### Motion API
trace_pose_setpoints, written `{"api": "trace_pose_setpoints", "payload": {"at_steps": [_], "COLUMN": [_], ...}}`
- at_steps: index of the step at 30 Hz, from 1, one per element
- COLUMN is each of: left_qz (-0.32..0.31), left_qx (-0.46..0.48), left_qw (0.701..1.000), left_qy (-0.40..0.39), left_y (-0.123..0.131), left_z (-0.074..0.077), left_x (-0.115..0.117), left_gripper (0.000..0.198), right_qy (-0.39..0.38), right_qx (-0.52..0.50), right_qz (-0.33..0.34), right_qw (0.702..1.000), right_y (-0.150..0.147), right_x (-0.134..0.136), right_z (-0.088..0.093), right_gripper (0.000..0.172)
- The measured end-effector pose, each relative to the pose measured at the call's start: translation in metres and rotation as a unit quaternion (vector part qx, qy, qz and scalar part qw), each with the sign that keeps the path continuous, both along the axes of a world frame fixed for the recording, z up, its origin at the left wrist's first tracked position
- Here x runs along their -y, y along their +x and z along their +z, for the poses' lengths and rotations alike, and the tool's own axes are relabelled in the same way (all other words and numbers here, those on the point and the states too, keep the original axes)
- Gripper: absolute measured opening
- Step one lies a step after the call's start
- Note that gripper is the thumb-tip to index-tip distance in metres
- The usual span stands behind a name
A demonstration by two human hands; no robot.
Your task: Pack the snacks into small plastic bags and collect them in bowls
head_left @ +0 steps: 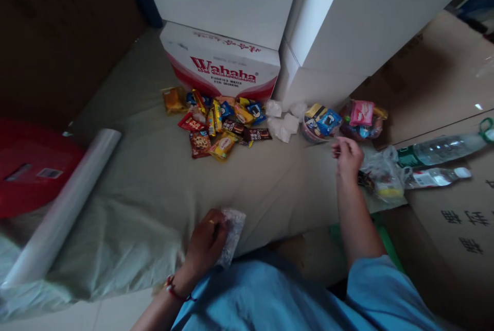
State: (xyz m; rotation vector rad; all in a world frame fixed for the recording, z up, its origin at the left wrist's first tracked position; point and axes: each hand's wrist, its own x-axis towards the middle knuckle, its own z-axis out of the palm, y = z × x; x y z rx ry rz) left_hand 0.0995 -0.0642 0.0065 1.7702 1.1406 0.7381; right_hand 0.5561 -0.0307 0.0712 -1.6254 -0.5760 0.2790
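My left hand [210,238] is closed on a crinkled clear plastic packet [233,233], held close to my lap at the front edge of the cloth. What is inside the packet, if anything, cannot be made out. My right hand [348,156] is held in a pinch just in front of a round tub of wrapped snacks [322,122]. A faint thin strip seems to run left from its fingertips, too dim to name. Behind, a pile of wrapped snacks [222,125] lies on the cloth, with crumpled white tissues [283,126] between it and the tub.
A Wahaha water carton [224,71] stands behind the snacks. To the right are a second snack tub [363,120], a plastic bag [386,179] and two bottles, one large [443,151], one small [436,177]. A clear film roll [65,207] and a red object [34,171] lie left.
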Motion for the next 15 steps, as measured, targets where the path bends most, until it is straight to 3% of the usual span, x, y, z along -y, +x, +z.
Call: {"api": "trace_pose_setpoints", "payload": {"at_steps": [1,3,8,15], "left_qz": [-0.007,-0.015,-0.030,-0.015], "left_qx": [-0.007,-0.023,-0.063,-0.109], "left_qw": [1.000,0.999,0.997,0.992], "left_qy": [0.011,0.024,0.039,0.061], "left_y": [0.000,-0.001,-0.003,-0.004], "left_z": [-0.001,-0.003,-0.007,-0.007], "left_x": [0.000,-0.001,-0.003,0.000], "left_gripper": [0.018,0.021,0.026,0.027], "right_qy": [0.026,0.034,0.020,0.057], "right_qx": [-0.063,-0.171,-0.261,-0.268], "right_qz": [-0.088,-0.169,-0.169,-0.191], "right_qw": [0.994,0.970,0.950,0.943], "right_y": [0.022,0.063,0.135,0.190], "right_x": [0.007,0.013,-0.019,-0.063], "right_z": [-0.001,-0.001,0.001,-0.009], "right_gripper": [0.014,0.005,0.008,0.008]}}
